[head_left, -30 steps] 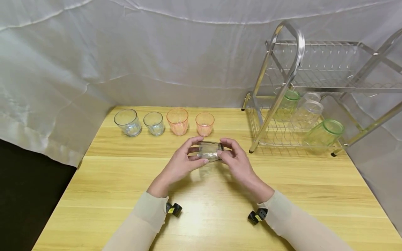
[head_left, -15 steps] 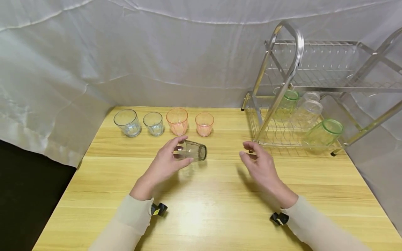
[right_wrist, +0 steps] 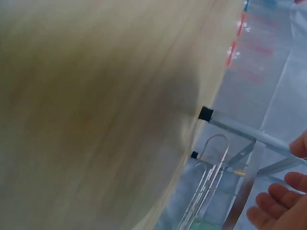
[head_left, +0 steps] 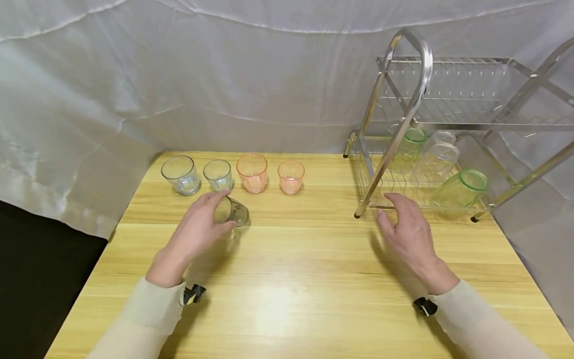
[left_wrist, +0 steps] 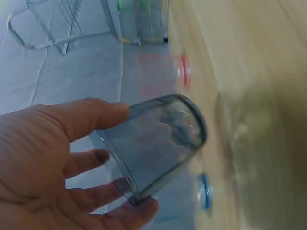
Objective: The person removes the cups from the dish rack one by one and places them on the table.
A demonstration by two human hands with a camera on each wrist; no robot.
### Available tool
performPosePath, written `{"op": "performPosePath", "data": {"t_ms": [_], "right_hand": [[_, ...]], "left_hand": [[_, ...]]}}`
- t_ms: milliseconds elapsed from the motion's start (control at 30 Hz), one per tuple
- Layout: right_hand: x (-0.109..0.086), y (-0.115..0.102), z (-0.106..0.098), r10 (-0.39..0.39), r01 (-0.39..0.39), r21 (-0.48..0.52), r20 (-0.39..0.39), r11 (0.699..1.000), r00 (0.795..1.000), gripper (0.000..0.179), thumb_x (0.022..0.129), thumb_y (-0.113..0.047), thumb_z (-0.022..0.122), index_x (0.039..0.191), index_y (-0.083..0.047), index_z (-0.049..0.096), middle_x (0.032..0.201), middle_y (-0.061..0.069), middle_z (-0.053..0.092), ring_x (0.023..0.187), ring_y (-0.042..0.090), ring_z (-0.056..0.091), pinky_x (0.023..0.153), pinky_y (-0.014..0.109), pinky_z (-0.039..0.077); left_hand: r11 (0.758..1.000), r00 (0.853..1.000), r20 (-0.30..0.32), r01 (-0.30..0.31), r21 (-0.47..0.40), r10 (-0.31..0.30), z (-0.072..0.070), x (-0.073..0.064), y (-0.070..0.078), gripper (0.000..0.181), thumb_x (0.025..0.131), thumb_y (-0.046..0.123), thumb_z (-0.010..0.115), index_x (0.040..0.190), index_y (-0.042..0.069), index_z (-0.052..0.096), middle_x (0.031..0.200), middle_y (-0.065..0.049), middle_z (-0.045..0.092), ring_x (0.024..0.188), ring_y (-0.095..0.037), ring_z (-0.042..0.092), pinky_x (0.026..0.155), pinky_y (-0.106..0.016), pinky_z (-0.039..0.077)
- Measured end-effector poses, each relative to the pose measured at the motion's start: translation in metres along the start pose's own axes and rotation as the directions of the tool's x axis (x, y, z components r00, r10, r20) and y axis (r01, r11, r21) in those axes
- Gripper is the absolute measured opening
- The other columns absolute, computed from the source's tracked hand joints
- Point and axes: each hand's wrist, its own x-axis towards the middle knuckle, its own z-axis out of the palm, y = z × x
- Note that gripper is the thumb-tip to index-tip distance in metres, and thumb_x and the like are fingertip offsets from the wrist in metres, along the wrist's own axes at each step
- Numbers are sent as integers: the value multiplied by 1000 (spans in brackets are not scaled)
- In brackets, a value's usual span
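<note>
My left hand (head_left: 195, 227) grips a smoky grey glass (head_left: 238, 213) near its rim, thumb on one side and fingers on the other. In the left wrist view the grey glass (left_wrist: 158, 139) is tilted, its thick base turned away from the palm and held above the table. Behind it stand two bluish glasses, a larger one (head_left: 181, 177) and a smaller one (head_left: 218, 175). My right hand (head_left: 408, 232) hovers before the rack's front edge with fingers loosely bent, holding nothing. Its fingers (right_wrist: 268, 211) show at the right wrist view's edge, apart from the rack.
Two orange glasses, one larger (head_left: 252, 174) and one smaller (head_left: 291, 178), continue the row along the table's back. A two-tier metal dish rack (head_left: 421, 89) stands back right; its lower shelf holds green glasses (head_left: 462, 189) and clear glasses (head_left: 435, 162).
Both hands were on the grey glass; the right hand has let go and moved right toward the rack. My left hand has carried the glass leftward, before the bluish glasses.
</note>
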Motion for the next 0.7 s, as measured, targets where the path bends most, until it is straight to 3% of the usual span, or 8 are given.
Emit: {"op": "performPosePath", "data": {"t_ms": [200, 367, 500, 700], "right_hand": [[-2, 7, -1, 1, 7, -63, 134, 998, 991, 56, 93, -9, 67, 143, 11, 53, 142, 33, 57, 132, 53, 52, 114, 66, 41], [-4, 9, -3, 54, -30, -100, 246, 995, 968, 65, 92, -9, 65, 150, 11, 45, 151, 35, 48, 141, 56, 42, 124, 68, 27], [-5, 10, -4, 85, -43, -141, 308, 989, 948, 66, 93, -10, 63, 152, 12, 42, 155, 36, 43, 144, 58, 37, 126, 70, 20], [-4, 10, -1, 90, -22, -199, 340, 980, 936, 66, 92, -12, 63, 150, 13, 44, 153, 39, 44, 143, 59, 36, 123, 74, 21]], "left_hand": [[991, 999, 17, 37, 132, -40, -26, 3, -21, 81, 96, 24, 75, 163, 3, 35, 159, -35, 39, 141, -61, 40, 118, -73, 33], [976, 995, 45, 80, 203, -90, -41, 7, -42, 84, 96, 26, 75, 164, 1, 32, 157, -39, 38, 137, -65, 41, 116, -74, 34], [963, 990, 67, 103, 251, -123, -50, 8, -57, 85, 96, 28, 75, 162, -4, 32, 153, -42, 40, 133, -66, 44, 113, -74, 38], [946, 984, 90, 123, 301, -157, -61, 14, -72, 85, 97, 28, 74, 162, -5, 30, 150, -42, 44, 136, -62, 43, 113, -72, 39]]}}
